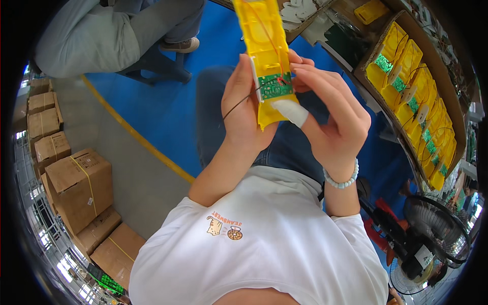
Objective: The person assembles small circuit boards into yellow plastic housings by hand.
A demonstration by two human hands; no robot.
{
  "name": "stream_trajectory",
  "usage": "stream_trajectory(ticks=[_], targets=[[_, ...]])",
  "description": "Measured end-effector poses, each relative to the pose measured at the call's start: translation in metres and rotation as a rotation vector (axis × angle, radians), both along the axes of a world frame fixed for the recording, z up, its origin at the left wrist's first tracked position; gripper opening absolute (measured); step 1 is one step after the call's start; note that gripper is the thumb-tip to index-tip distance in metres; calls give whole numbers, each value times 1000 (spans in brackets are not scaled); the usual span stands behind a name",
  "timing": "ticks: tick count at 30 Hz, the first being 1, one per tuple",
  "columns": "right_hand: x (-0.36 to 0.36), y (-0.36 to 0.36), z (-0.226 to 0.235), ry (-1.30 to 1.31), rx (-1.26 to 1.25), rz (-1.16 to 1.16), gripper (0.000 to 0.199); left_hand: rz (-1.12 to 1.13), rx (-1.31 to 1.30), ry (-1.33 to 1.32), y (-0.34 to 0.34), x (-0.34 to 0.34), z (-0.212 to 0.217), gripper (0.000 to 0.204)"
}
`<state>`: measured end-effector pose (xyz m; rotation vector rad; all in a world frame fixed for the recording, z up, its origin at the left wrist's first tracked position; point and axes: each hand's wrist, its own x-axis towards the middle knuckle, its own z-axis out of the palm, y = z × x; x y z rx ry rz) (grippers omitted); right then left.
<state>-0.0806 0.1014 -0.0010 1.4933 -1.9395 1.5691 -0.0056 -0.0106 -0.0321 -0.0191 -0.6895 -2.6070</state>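
Observation:
A long yellow plastic housing (262, 35) stands upright in front of me, held from both sides. A small green circuit board (274, 86) sits in its lower part, with thin red and black wires running over it. My left hand (244, 109) grips the housing's left edge and back. My right hand (333, 119) grips the right side, its bandaged thumb (292, 112) pressing just under the board and its fingertips at the board's right edge. A bead bracelet (343, 180) circles my right wrist.
A cardboard tray (460, 117) at the right holds several more yellow housings (406, 61) with green boards. A black fan (437, 229) stands at lower right. Cardboard boxes (76, 188) are stacked on the left. Another person (117, 30) sits beyond on the blue floor (162, 107).

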Motion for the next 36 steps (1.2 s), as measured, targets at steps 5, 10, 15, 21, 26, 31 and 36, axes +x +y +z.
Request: stream_trajectory(ticks=[5,10,15,21,26,31,36], targets=[[15,4,2,-198,141,-99,45,132,-138,107,0,-4,-5,51],[22,-11,-8,-75,103,-146,46,197,-53,83,3,-2,-4,47],[29,-16,-5,-68,137,-118,50,185,-9,224,3,-2,0,47],[23,-17,-9,10,124,-101,51,104,-97,319,-19,-3,-14,42],[17,-18,-12,56,74,-109,48,114,-55,270,-11,-3,-4,39],[13,-23,-19,75,12,-124,48,244,-4,187,-1,-3,2,33],[12,-23,-21,46,6,-94,50,174,-85,268,-8,-3,-9,37]])
